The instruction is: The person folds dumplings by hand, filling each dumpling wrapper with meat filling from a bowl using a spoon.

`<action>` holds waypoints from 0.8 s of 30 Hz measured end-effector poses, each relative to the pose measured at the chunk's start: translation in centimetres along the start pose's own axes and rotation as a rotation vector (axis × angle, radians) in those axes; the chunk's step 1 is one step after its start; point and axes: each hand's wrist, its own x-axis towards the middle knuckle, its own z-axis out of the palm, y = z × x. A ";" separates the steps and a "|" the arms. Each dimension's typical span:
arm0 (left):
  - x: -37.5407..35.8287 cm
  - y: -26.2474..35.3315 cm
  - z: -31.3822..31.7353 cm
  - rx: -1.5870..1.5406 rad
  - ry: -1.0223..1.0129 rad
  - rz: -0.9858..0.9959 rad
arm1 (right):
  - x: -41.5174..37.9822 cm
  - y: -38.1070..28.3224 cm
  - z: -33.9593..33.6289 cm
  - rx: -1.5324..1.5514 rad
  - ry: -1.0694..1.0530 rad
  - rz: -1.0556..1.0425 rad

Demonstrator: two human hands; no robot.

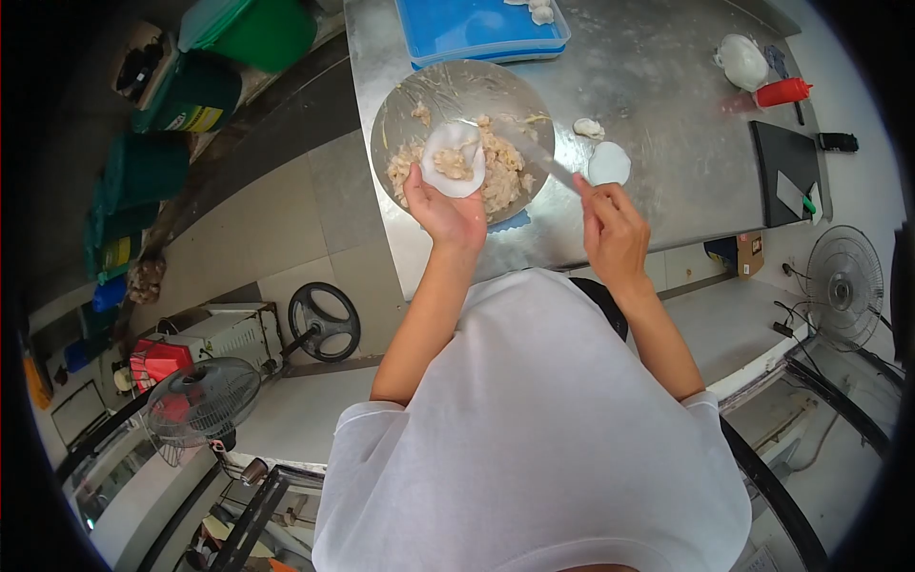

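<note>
My left hand (pixel 446 212) cups a round white dumpling wrapper (pixel 440 186) over the near side of a metal bowl (pixel 391 107). A dab of pale, chunky filling (pixel 452 164) sits on the wrapper. In my right hand (pixel 615 229) is the handle of a flat metal spatula (pixel 553 162), its blade pointing into the bowl and partly blurred. More of the same filling (pixel 502 172) lies in the bowl around the wrapper. To the right of the bowl, a stack of white wrappers (pixel 609 164) rests on the steel table, with a folded dumpling (pixel 589 128) just beyond it.
A blue plastic tray (pixel 486 48) with several dumplings (pixel 540 11) stands behind the bowl on the steel table (pixel 658 86). Farther right are a white bag (pixel 742 61), a red bottle (pixel 782 91) and a black board (pixel 777 157). Fans (pixel 841 289) and green bins (pixel 250 33) flank the workspace.
</note>
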 end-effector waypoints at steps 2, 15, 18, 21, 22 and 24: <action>-0.1 -0.2 -0.1 0.021 -0.011 -0.008 | -0.3 -1.2 -0.2 0.034 -0.020 -0.053; -0.4 -0.1 0.0 0.037 -0.002 -0.033 | -0.7 0.7 0.2 0.037 -0.019 0.011; -0.4 -0.3 0.0 0.025 -0.029 -0.025 | -1.5 -0.8 -0.8 0.047 -0.108 -0.091; -0.3 -0.5 -0.3 0.030 -0.027 -0.006 | -1.6 -0.5 -0.9 -0.031 -0.120 -0.074; -0.3 -0.5 -0.4 0.032 -0.018 0.002 | -1.6 -0.3 -1.0 -0.055 -0.118 -0.071; -0.5 -0.6 0.0 0.069 -0.012 0.032 | -1.3 -0.2 -1.4 -0.075 -0.114 -0.031</action>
